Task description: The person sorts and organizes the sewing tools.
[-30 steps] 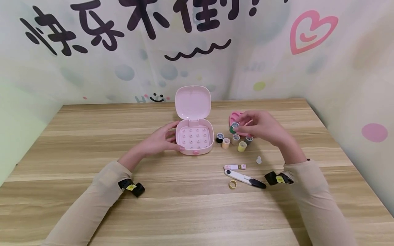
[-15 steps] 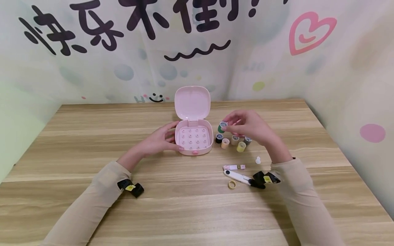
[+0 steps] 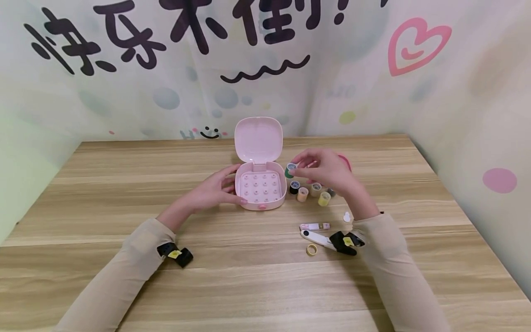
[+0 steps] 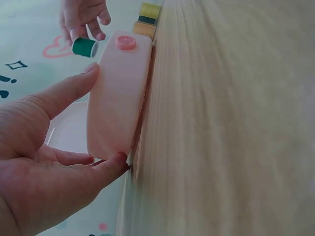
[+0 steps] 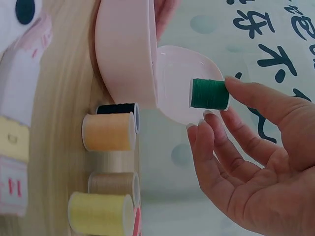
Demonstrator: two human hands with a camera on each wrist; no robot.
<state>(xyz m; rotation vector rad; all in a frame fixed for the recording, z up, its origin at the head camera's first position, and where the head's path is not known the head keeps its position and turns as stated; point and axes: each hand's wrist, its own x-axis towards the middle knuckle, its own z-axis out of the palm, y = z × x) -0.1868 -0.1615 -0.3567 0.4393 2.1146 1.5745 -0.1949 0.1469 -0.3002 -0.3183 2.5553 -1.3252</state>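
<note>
My right hand [image 3: 327,171] pinches a green thread spool [image 5: 210,94] between thumb and fingertips. It holds the spool above the table, just right of the open pink sewing box [image 3: 271,206]. Rows of small pegs [image 3: 265,184] line the box floor, and its lid [image 3: 259,139] stands up at the back. At the box's left side, my left hand [image 3: 211,190] grips it, thumb at the front rim and fingers along the side wall. Below the right hand stand black [image 3: 294,186], peach [image 5: 109,132], beige [image 5: 113,188] and yellow [image 5: 101,214] spools; a grey one is partly hidden.
A pink piece [image 3: 345,161] shows behind my right hand, mostly covered. Nearer me lie a rolled measuring tape [image 3: 314,226], white-and-black thread snips [image 3: 317,237] partly under the wrist camera, a gold ring [image 3: 311,250] and a small white piece [image 3: 346,216].
My right hand has carried the green spool leftward, from over the pink piece to beside the box. The left hand has stayed on the box.
</note>
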